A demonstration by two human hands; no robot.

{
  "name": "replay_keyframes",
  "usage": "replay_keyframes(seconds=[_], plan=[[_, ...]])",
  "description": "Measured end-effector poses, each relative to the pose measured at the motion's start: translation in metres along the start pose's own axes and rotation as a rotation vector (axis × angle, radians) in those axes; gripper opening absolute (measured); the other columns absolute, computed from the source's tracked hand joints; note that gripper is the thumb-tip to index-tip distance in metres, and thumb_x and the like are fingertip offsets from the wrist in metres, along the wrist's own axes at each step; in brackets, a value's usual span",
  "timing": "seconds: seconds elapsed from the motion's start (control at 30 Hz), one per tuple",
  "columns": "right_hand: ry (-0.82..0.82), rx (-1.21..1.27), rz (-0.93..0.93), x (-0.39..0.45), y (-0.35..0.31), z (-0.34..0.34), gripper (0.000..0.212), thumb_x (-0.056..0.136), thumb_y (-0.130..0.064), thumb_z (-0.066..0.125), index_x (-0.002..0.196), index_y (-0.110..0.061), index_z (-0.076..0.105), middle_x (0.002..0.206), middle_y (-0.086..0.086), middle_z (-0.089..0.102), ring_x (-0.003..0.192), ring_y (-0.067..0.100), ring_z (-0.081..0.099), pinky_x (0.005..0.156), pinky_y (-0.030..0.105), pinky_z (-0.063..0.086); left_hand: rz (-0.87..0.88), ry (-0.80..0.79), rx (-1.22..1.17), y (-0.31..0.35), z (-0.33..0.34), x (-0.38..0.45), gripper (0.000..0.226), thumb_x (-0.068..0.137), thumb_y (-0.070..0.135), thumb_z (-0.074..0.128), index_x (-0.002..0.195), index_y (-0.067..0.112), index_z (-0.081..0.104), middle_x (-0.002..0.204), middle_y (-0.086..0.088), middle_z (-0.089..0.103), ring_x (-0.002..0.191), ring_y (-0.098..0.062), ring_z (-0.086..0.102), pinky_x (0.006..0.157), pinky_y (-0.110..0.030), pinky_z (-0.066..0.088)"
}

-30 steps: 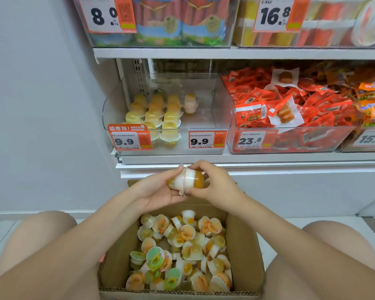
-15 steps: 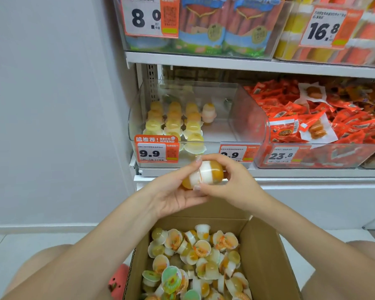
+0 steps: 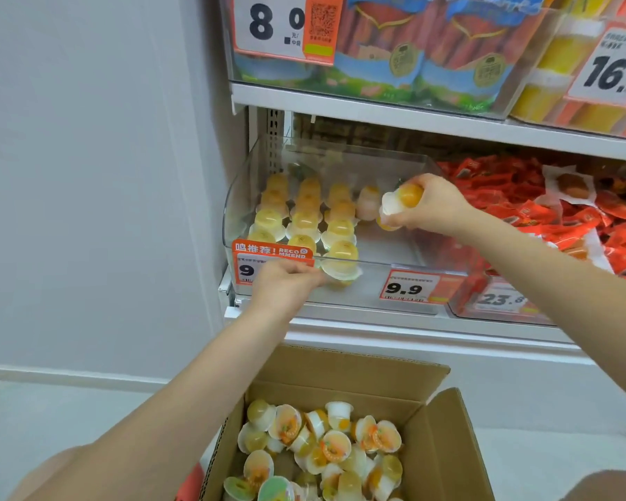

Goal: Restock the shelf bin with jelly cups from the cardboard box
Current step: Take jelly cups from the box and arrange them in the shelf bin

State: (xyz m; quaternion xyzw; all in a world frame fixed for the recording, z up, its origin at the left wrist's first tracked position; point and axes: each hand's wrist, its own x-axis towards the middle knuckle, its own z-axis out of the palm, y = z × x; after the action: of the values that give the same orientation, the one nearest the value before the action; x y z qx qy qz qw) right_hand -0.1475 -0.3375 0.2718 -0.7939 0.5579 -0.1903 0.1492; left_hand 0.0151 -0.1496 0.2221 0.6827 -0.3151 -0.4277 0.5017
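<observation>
The clear shelf bin (image 3: 394, 266) holds three rows of yellow jelly cups (image 3: 304, 218) on its left side, plus one lone cup (image 3: 367, 202) behind. My right hand (image 3: 434, 207) is inside the bin on the right and grips a pair of orange jelly cups (image 3: 400, 204) just above the bare floor of the bin. My left hand (image 3: 286, 282) is at the bin's front left, its fingers curled over the front rim and covering part of a price tag. Below, the open cardboard box (image 3: 445, 446) holds several loose jelly cups (image 3: 322, 446).
A second bin of red snack packets (image 3: 557, 218) stands directly to the right. An upper shelf (image 3: 376, 110) with bagged goods hangs low over the bin. A 9.9 price tag (image 3: 407, 289) is on the bin front. A white wall (image 3: 87, 175) closes the left side.
Both hands held the cup pair over the box. Now my right hand alone has carried it up into the bin, and my left hand has moved to the bin's front rim.
</observation>
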Motion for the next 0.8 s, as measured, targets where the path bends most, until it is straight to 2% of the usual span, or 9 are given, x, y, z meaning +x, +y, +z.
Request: replay_keyframes(seconds=[0.07, 0.13, 0.23, 0.33, 0.43, 0.53, 0.67, 0.8], plan=[[-0.04, -0.106, 0.007, 0.024, 0.006, 0.021, 0.071, 0.054, -0.05, 0.084, 0.107, -0.008, 0.061, 0.098, 0.005, 0.062, 0.09, 0.024, 0.06, 0.068, 0.028, 0.039, 0.008, 0.043, -0.019, -0.003, 0.003, 0.008, 0.018, 0.076, 0.021, 0.077, 0.064, 0.018, 0.063, 0.067, 0.007, 0.059, 0.08, -0.014, 0.055, 0.078, -0.027, 0.041], [-0.067, -0.104, 0.013, 0.038, 0.011, 0.041, 0.064, 0.061, -0.04, 0.085, 0.109, -0.007, 0.058, 0.096, 0.003, 0.057, 0.093, 0.025, 0.059, 0.068, 0.026, 0.036, -0.002, 0.081, -0.046, -0.005, 0.003, 0.015, 0.019, 0.075, 0.023, 0.078, 0.061, 0.016, 0.067, 0.065, 0.005, 0.061, 0.079, -0.015, 0.059, 0.075, -0.027, 0.041], [-0.115, -0.103, 0.0, 0.051, 0.017, 0.061, 0.061, 0.065, -0.034, 0.085, 0.114, -0.01, 0.058, 0.1, 0.005, 0.059, 0.104, 0.027, 0.06, 0.071, 0.024, 0.035, -0.029, 0.108, -0.088, -0.008, 0.001, 0.023, 0.024, 0.072, 0.026, 0.079, 0.076, 0.003, 0.074, 0.073, -0.002, 0.065, 0.082, -0.019, 0.063, 0.074, -0.031, 0.044], [-0.113, -0.098, -0.028, 0.055, 0.02, 0.07, 0.057, 0.069, -0.029, 0.084, 0.116, -0.008, 0.059, 0.114, 0.009, 0.062, 0.107, 0.028, 0.059, 0.072, 0.023, 0.033, -0.026, 0.104, -0.07, -0.009, 0.0, 0.025, 0.021, 0.074, 0.029, 0.078, 0.077, 0.009, 0.076, 0.075, 0.0, 0.066, 0.077, -0.012, 0.059, 0.077, -0.029, 0.046], [-0.074, 0.013, -0.032, 0.056, 0.025, 0.071, 0.069, 0.065, -0.025, 0.086, 0.123, -0.007, 0.052, 0.114, 0.008, 0.06, 0.106, 0.026, 0.057, 0.073, 0.022, 0.033, -0.009, 0.074, -0.064, -0.01, 0.001, 0.022, 0.019, 0.076, 0.03, 0.076, 0.08, 0.012, 0.076, 0.074, 0.006, 0.065, 0.078, -0.007, 0.058, 0.076, -0.026, 0.045], [-0.044, 0.096, -0.013, 0.057, 0.03, 0.073, 0.079, 0.06, -0.023, 0.089, 0.125, -0.008, 0.047, 0.114, 0.007, 0.059, 0.104, 0.025, 0.057, 0.074, 0.025, 0.038, 0.013, 0.054, -0.021, -0.01, 0.0, 0.018, 0.015, 0.076, 0.032, 0.077, 0.077, 0.017, 0.074, 0.075, 0.012, 0.064, 0.083, -0.005, 0.058, 0.082, -0.027, 0.045], [-0.047, 0.1, -0.019, 0.057, 0.03, 0.074, 0.073, 0.058, -0.022, 0.09, 0.119, -0.01, 0.051, 0.112, 0.008, 0.061, 0.094, 0.021, 0.056, 0.073, 0.025, 0.039, 0.027, 0.018, 0.019, -0.01, -0.001, 0.015, 0.012, 0.076, 0.031, 0.077, 0.078, 0.019, 0.074, 0.077, 0.012, 0.064, 0.083, -0.002, 0.057, 0.085, -0.027, 0.045], [-0.056, 0.099, -0.02, 0.057, 0.032, 0.076, 0.074, 0.061, -0.021, 0.089, 0.121, -0.008, 0.049, 0.115, 0.009, 0.06, 0.097, 0.022, 0.056, 0.074, 0.023, 0.038, 0.041, 0.001, 0.041, -0.01, -0.002, 0.015, 0.012, 0.077, 0.03, 0.076, 0.08, 0.019, 0.074, 0.082, 0.009, 0.066, 0.085, -0.003, 0.058, 0.082, -0.025, 0.046]])
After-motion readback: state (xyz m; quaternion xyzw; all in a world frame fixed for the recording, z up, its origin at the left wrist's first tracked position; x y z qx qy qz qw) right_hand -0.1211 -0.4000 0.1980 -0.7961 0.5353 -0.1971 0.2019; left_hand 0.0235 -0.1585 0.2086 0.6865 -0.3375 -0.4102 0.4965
